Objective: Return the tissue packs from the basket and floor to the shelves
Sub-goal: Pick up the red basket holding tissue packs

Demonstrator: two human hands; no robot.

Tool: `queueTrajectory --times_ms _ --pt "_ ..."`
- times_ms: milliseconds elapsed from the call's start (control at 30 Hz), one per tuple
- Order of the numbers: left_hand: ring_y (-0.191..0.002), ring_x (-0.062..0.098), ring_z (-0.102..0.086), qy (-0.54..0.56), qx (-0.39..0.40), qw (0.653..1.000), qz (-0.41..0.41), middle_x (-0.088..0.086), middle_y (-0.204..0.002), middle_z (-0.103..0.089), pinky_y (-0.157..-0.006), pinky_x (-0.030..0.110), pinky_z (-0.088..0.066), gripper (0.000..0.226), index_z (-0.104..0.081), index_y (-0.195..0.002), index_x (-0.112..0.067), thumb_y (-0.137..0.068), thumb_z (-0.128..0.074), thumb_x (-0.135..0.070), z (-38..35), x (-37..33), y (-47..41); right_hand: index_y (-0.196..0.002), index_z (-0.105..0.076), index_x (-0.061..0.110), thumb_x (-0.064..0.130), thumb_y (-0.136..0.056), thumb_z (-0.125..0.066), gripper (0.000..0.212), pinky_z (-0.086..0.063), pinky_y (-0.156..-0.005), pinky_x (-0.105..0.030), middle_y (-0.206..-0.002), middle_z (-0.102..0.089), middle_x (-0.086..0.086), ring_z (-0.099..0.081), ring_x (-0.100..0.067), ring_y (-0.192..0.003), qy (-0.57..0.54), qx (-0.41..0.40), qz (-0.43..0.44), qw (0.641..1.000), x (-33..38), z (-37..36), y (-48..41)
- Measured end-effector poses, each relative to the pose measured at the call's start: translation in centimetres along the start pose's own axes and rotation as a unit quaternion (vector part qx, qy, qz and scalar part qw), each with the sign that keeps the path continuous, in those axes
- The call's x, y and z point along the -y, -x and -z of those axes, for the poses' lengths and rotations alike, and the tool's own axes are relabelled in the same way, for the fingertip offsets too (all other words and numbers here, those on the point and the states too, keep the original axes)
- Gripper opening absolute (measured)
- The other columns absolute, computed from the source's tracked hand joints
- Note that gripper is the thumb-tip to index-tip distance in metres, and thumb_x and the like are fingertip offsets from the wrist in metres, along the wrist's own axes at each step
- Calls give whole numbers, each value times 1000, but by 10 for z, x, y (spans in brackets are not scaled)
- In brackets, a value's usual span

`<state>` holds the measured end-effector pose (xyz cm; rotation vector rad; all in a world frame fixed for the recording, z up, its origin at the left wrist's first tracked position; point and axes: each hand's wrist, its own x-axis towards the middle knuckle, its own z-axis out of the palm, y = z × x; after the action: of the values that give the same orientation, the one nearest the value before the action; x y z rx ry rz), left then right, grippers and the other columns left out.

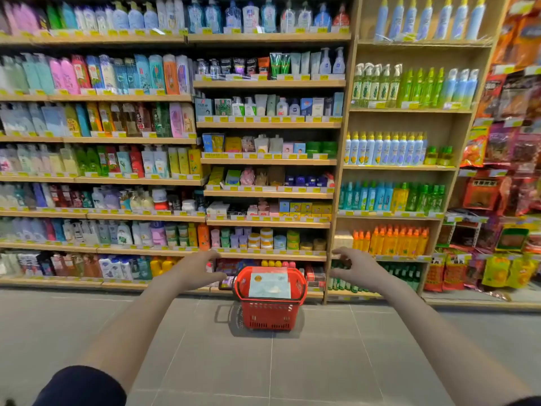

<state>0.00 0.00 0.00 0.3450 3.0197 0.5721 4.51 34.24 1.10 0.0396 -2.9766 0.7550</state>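
Head view: two bare arms reach toward a red basket [270,300] standing on the grey tiled floor [336,361] of a shop aisle.

A pale blue-and-white tissue pack [269,284] stands upright inside the basket, which sits against the bottom of wooden shelves [269,162] stocked with bottles and jars. The left hand [194,272] hovers left of the basket and the right hand [355,268] right of it, both above its rim. Fingers [212,254] on each hand are spread wide and curled, holding nothing, with the tissue pack between them and apart from both.
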Motion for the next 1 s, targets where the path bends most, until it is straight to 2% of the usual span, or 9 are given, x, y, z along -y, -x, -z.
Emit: queueTrajectory --times_ms 233,333,500,600,667,800,1000 --pt "-125 20 -46 -1 6 1000 8 3 -137 -49 -98 30 -38 58 -45 -134 -17 -84 -61 -40 -10 -4 -99 -133 -44 16 35 -82 -64 58 -42 -90 -30 -134 -50 -6 -49 -21 -117 -13 11 1 1000 -24 1 -111" --pt "-121 21 -49 -10 9 1000 10 5 -133 -52 -98 33 -42 55 -48 -131 -16 -84 -60 -41 -13 4 -144 -132 -45 19 35 -82 -63 55 -43 -86 -29 -131 -53 -6 -51 -17 -107 -38 -3 -3 999 -34 -10 -160" --pt "-123 22 -48 5 31 999 11 5 -138 -49 -100 37 -43 63 -42 -135 -16 -82 -62 -43 -18 34 -233 -129 -47 17 34 -81 -65 53 -46 -87 -31 -127 -55 -6 -50 -14 -100 -66 -9 -10 998 -44 -35 -241" --pt "-126 22 -46 11 39 999 13 4 -141 -46 -102 37 -41 68 -41 -137 -17 -80 -63 -46 -10 54 -288 -130 -47 16 35 -81 -65 55 -43 -81 -26 -124 -56 -7 -49 -13 -97 -79 -12 -23 997 -44 -42 -292" --pt "-127 23 -45 18 36 999 10 5 -141 -46 -103 37 -40 66 -42 -136 -15 -81 -63 -45 -2 66 -325 -130 -47 16 37 -80 -66 57 -42 -81 -25 -124 -56 -7 -48 -13 -97 -87 -15 -32 996 -44 -46 -323" --pt "-125 24 -47 8 47 999 4 7 -139 -48 -101 36 -41 62 -44 -134 -13 -82 -62 -42 1 88 -394 -129 -48 17 37 -80 -65 56 -46 -89 -32 -125 -56 -8 -52 -18 -107 -108 -21 -51 993 -51 -67 -378" --pt "-125 25 -47 16 90 996 3 9 -138 -49 -99 34 -41 63 -44 -134 -13 -81 -65 -40 -23 113 -462 -129 -49 17 35 -78 -65 57 -46 -88 -34 -124 -56 -9 -51 -18 -107 -137 -7 -76 988 -69 -93 -441"
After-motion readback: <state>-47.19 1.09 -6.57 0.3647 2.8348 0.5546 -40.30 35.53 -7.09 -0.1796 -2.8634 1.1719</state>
